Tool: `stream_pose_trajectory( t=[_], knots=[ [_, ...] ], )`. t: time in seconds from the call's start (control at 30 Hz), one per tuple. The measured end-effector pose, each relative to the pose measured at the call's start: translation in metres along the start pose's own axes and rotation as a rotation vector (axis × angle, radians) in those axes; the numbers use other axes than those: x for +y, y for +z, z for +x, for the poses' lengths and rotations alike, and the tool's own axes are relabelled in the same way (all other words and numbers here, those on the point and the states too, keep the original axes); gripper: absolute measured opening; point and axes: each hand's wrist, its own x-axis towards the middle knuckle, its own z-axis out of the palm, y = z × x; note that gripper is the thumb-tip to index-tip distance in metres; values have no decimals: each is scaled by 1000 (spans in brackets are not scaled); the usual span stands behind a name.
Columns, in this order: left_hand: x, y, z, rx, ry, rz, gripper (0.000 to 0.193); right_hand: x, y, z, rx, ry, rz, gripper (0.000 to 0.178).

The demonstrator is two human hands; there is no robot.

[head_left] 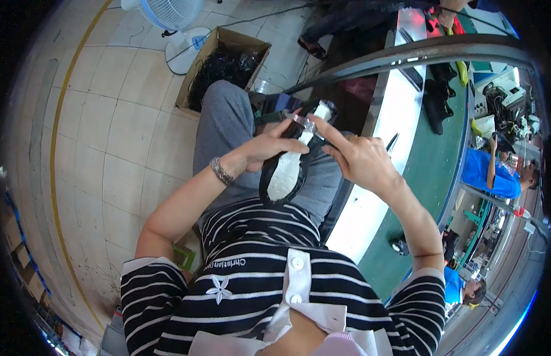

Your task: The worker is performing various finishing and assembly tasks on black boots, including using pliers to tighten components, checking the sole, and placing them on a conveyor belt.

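Note:
Over my lap is a black shoe upper (265,188) with a white underside (285,176), tilted with its wide end toward me. My left hand (265,148) grips its left side, the thumb lying across the white surface. At the narrow middle, a shiny, clear strip (300,121) crosses the shoe; it looks like tape, but its exact kind is unclear. My right hand (363,160) pinches at this strip from the right, index finger pressed near the shoe's far half and the other fingers curled. Part of the strip is hidden by my fingers.
A green conveyor belt (400,219) with black shoes (436,104) runs along my right, beside a white lit ledge (361,219). A dark metal bar (424,54) arches ahead. Front left stand a cardboard box (183,95) of black scraps and a fan (171,12). Co-workers sit across the belt.

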Motion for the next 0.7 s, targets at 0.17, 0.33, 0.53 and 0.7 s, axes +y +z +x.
stream_pose_trajectory(
  t=[0.17, 0.33, 0.53, 0.7],
  knots=[
    [-15, -9, 2, -42, 41, 105, 109, -7, 26, -11, 158, -8, 248, 63],
    [-48, 0, -17, -59, 137, -294, 81, -4, 33, -9, -16, 28, 117, 58],
    [-57, 17, -19, 158, 242, -148, 68, -9, 13, -9, 45, -2, 180, 61],
    [-51, 11, -20, 108, 205, -49, 81, -18, 22, -16, 190, -174, 325, 65]
  ],
)
